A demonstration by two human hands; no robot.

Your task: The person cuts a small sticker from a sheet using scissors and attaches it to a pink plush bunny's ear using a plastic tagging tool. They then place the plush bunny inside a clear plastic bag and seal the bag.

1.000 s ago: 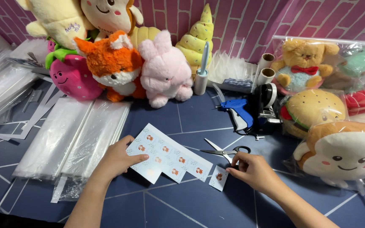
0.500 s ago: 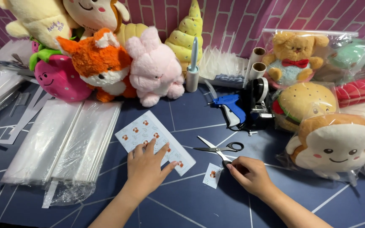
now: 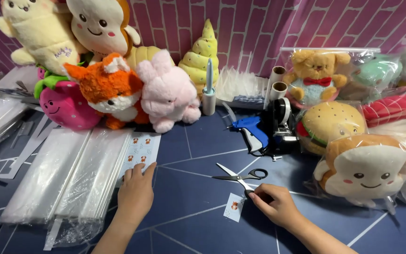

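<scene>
On the blue table (image 3: pixel 198 221), one small cut label (image 3: pixel 233 207) lies just beside the right hand (image 3: pixel 271 202), fingers curled, holding nothing. Left hand (image 3: pixel 136 193) lies flat, fingers spread, on the uncut sheet (image 3: pixel 140 153) beside the scissors (image 3: pixel 238 175).

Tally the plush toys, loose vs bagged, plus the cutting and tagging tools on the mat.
Loose plush: 6, from the cream plush to the orange fox
Bagged plush: 6, including the tan bear
Steel scissors: 1
Blue tagging gun: 1
Total: 14
</scene>
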